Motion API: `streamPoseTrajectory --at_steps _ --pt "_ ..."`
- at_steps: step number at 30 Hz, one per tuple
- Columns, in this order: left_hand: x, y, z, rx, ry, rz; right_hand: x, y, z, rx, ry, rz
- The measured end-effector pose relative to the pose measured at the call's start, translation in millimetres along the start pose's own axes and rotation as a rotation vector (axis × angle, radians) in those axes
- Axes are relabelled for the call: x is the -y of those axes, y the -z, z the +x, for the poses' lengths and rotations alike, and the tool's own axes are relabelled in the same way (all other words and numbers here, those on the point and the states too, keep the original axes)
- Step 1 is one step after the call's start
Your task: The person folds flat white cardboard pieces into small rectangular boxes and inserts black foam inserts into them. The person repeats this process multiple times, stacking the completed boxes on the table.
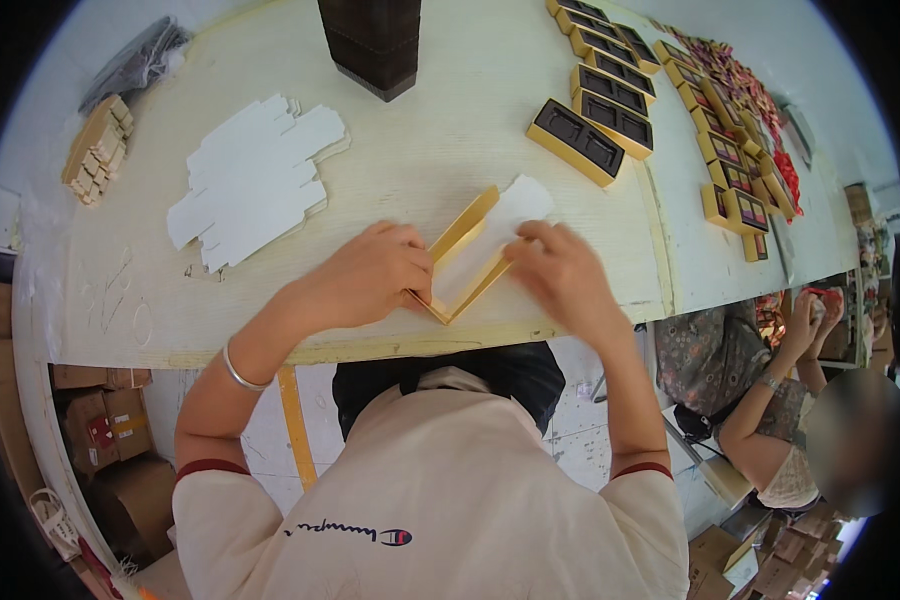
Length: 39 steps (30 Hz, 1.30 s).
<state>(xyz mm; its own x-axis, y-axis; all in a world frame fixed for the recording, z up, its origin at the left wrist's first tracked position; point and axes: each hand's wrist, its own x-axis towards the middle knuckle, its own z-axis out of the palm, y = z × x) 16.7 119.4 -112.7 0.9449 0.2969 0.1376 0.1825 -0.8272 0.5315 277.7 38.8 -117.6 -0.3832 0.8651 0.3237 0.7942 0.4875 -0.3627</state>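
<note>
Gold-walled, a part-folded carton (473, 245) lies on the table (370, 165) between both hands. Thumb and fingers of the left hand (382, 275) pinch its near-left corner; the right hand (562, 275), blurred, curls at the right wall, its grip impossible to tell. Long walls and near end look raised; the far flap remains flat. White carton blanks (255, 180) await folding, while gold boxes with black inserts (576, 141) appear formed.

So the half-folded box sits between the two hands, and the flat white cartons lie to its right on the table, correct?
Not quite: the head view shows the flat white cartons to the left of the half-folded box, on the table. The box does sit between the left hand and right hand.
</note>
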Motion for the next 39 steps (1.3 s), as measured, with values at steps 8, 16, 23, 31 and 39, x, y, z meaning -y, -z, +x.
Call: streamPoseTrajectory --at_steps 8,16,23,31,39 --pt "-38 -22 16 -0.261 0.195 0.306 47 -15 -5 -0.034 -0.142 0.29" --pt "-20 -12 -2 -0.242 0.048 0.132 13 11 -4 0.159 0.079 0.196" --pt "-22 -21 -1 -0.211 0.128 0.071 8 -3 4 0.219 0.173 0.222" --pt "-29 -39 6 -0.325 0.222 -0.069 23 -36 12 -0.018 0.063 0.323" --pt "-33 -47 11 -0.412 0.221 -0.037 41 -24 0 0.027 -0.16 0.448"
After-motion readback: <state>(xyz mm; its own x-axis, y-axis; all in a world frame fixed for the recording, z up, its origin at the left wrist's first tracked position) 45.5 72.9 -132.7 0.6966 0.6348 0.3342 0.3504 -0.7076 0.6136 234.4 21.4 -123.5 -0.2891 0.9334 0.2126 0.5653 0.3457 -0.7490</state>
